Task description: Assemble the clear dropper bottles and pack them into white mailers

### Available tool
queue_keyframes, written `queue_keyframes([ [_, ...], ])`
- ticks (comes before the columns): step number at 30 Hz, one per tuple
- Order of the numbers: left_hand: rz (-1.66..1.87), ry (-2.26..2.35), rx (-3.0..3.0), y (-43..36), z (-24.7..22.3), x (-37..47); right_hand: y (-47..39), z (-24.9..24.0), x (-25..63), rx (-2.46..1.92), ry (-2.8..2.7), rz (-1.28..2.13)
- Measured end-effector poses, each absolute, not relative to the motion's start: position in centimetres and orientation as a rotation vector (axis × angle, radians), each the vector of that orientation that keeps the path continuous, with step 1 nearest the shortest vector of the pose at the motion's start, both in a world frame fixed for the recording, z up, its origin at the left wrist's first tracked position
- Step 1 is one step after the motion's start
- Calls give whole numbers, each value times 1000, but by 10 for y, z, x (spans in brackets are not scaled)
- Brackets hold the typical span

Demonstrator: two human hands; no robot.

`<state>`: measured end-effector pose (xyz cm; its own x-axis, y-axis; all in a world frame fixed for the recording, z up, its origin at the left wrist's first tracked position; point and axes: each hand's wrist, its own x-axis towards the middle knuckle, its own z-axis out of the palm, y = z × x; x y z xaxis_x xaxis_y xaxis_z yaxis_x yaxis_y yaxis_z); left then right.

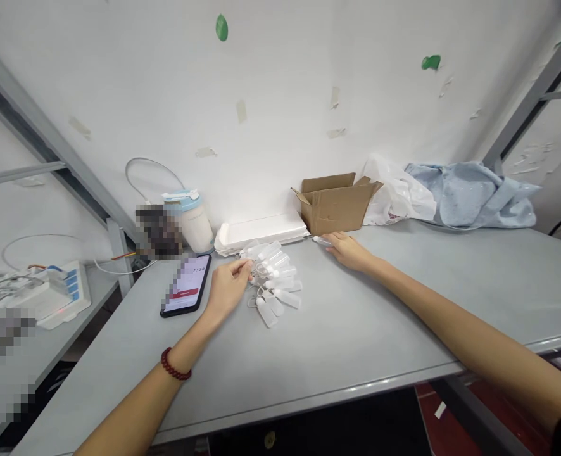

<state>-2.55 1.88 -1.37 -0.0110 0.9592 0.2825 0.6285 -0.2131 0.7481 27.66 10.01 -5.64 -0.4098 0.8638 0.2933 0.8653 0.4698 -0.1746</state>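
Note:
Several small clear plastic pieces (280,269) with thin loops lie fanned out on the grey table (347,329). At the left edge of this bunch, my left hand (230,284) is closed in a pinch; what lies between its fingertips is too small to name. My right hand (349,250) rests near the front of an open cardboard box (340,209), its fingers closed over a small whitish piece (321,240) on the table. A stack of flat white cartons (261,231) lies behind the clear pieces.
A phone (185,285) lies left of my left hand, with a lidded cup (197,225) behind it. Right of the box are a white plastic bag (397,193) and light blue cloth (475,196). A power strip (66,294) and cables are at far left.

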Motion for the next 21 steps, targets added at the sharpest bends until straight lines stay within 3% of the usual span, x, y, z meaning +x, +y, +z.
queue_keyframes([
  [15, 1218, 1649, 1796, 15, -13, -21, 78, -36, 257, -1280, -2273, -50],
  [21, 1208, 1465, 1825, 1, -8, -12, 40, -10, 236, -1184, -1927, 400],
])
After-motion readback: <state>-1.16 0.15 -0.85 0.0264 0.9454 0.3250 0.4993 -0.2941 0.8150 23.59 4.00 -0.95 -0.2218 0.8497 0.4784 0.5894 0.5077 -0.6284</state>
